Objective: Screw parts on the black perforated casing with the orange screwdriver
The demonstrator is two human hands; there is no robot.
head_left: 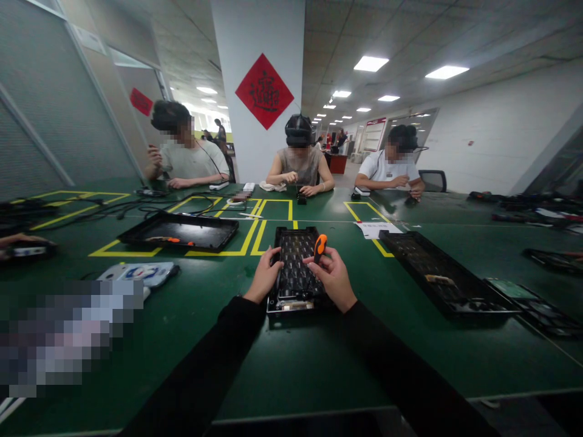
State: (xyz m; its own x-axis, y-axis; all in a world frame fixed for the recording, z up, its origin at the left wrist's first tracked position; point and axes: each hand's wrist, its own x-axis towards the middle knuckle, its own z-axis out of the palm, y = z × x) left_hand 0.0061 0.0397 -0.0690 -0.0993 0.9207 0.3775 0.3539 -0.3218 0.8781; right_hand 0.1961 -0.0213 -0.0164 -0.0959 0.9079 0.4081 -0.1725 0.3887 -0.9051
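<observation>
Right in front of me lies a black plastic case, its inside covered with rows of small shiny shapes. A light-coloured strip shows at its near end. My left hand grips the left edge of the case, thumb on the inner side. In my right hand is a screwdriver with an orange and black handle, leaning over the right part of the case. The fingers are closed round it. The screwdriver's tip is too dark to make out.
On the green table, a black tray with orange-handled tools stands at left. A long black case and a green circuit board lie at right. A phone is on the near left. Three people sit opposite; cables run at far left.
</observation>
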